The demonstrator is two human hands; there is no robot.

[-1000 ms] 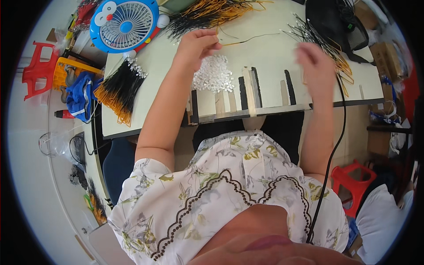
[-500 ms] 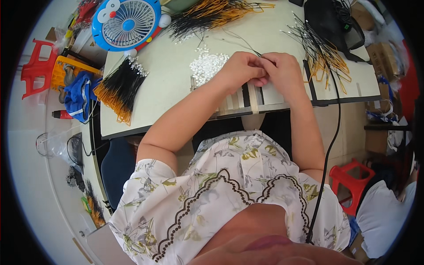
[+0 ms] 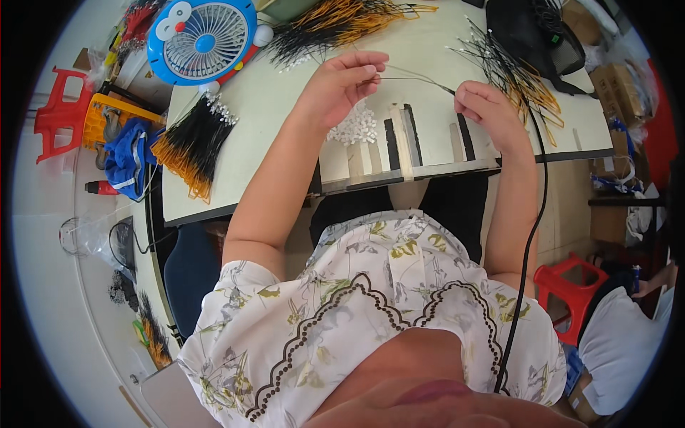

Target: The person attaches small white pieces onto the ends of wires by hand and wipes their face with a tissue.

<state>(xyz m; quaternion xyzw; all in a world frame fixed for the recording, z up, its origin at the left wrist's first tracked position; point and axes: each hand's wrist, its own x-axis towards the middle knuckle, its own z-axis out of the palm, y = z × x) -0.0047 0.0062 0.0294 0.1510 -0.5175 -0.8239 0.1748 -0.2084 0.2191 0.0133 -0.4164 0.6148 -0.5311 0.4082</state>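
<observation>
**Both hands on one thin wire above the white beads**

The thin wire (image 3: 417, 78) is hard to follow: it shows only as a fine dark line running from the left hand (image 3: 339, 85) to the right hand (image 3: 489, 110), and its ends vanish under the fingers. The left hand pinches one end between thumb and fingertips; the right hand's grip is curled shut over the other end, though the contact itself is hidden. The wire hangs just above the tabletop (image 3: 271, 121), over and beyond the pile of white beads (image 3: 353, 130).

Half a second ago the two hands met close together above the slotted board (image 3: 399, 146); now they are drawn apart, with the wire stretched between them.

Around the pile: one blue fan (image 3: 203, 39) far to its left, one black-and-orange wire bundle (image 3: 189, 143) left, another (image 3: 335, 25) beyond, a third (image 3: 510, 71) right. Two red stools (image 3: 61, 121) (image 3: 574, 285) are partly cut off.
</observation>
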